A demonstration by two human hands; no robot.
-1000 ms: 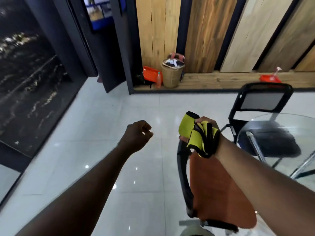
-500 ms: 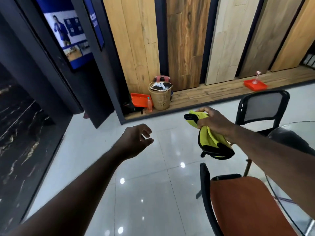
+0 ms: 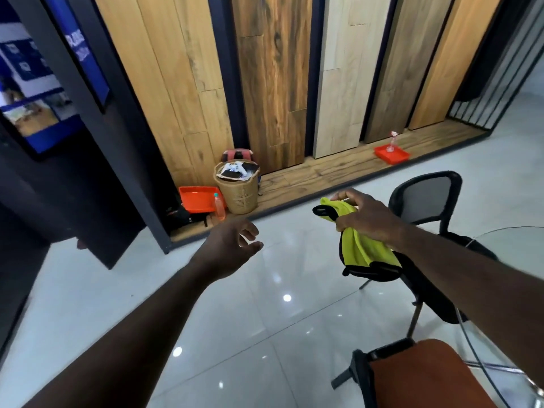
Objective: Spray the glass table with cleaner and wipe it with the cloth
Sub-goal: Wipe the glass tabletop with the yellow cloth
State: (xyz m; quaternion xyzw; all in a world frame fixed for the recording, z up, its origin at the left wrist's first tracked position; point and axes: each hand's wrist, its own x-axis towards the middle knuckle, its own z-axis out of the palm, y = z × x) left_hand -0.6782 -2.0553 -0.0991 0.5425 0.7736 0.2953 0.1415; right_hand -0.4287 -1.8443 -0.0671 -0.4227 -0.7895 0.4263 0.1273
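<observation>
Cloth (image 3: 362,248) in right hand (image 3: 365,216), fingers clamped on upper fold, rest hanging limp. Soft, light; any handful serves. Left hand (image 3: 229,245) empty, fingers spread. Spray bottle (image 3: 391,142) well apart: likely light, take by neck. Table (image 3: 515,248) at right.

Wood-look panels (image 3: 273,83) between dark posts (image 3: 223,69) stand above a wooden ledge (image 3: 323,169). Beyond the left fingers (image 3: 250,229), a wicker basket (image 3: 238,192) stands beside an orange tray (image 3: 195,198). Glossy pale floor tiles (image 3: 265,319) mirror lights; a black mesh chair (image 3: 424,198) stands farther right.
</observation>
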